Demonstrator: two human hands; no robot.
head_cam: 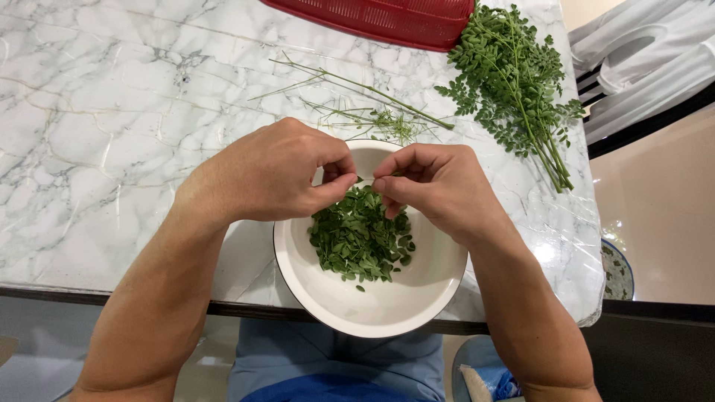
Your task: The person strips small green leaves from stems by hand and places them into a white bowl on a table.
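Over a white bowl at the near table edge, my left hand and my right hand meet fingertip to fingertip. Both pinch one thin leafy sprig, mostly hidden by the fingers. A heap of small plucked green leaves lies in the bowl under the hands. Bare stripped stems lie on the marble just beyond the bowl. A bunch of leafy green branches rests at the table's right.
A white veined marble table holds everything. A red slotted basket sits at the far edge. White plastic chairs stand to the right. A patterned dish and a small bag lie on the floor.
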